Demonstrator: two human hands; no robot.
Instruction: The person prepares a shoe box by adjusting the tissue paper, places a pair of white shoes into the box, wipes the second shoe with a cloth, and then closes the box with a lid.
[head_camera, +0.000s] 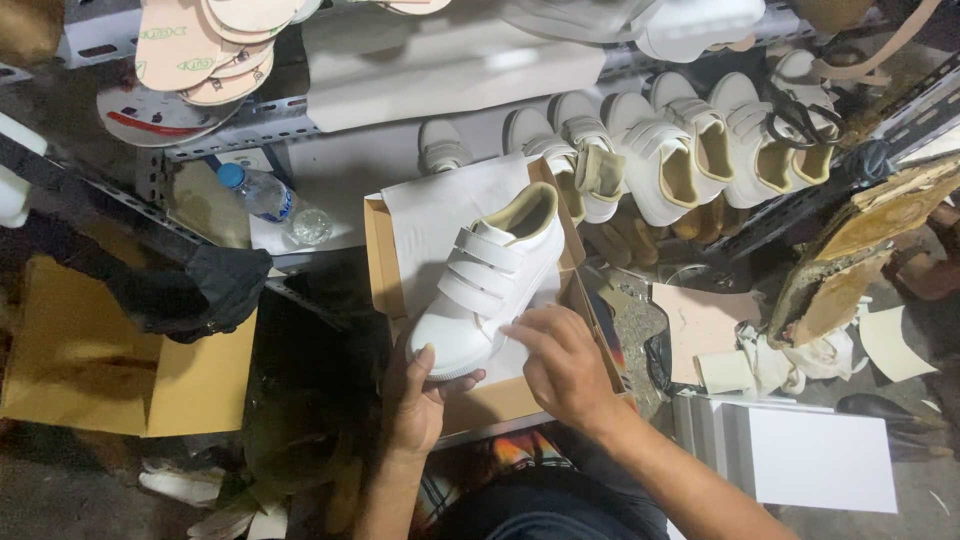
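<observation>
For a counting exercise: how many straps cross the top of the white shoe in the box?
3. All lie across the white shoe in the cardboard box: upper strap, middle strap, lower strap. None looks hidden.

Metal shelf rack (250, 125) and what it carries

Right of the plastic water bottle (268, 200) lying on the shelf, a row of white strap shoes (660, 150) stands; above the bottle, stacked insoles (205, 45) rest on the upper rail.

— Inspector: Status of the white shoe (490, 285)?
— Assistant: Lying in the open cardboard box (378, 250) on white paper (440, 205). Left hand (418, 395) grips the toe at seven o'clock; right hand (560, 362) touches its sole edge at five.
</observation>
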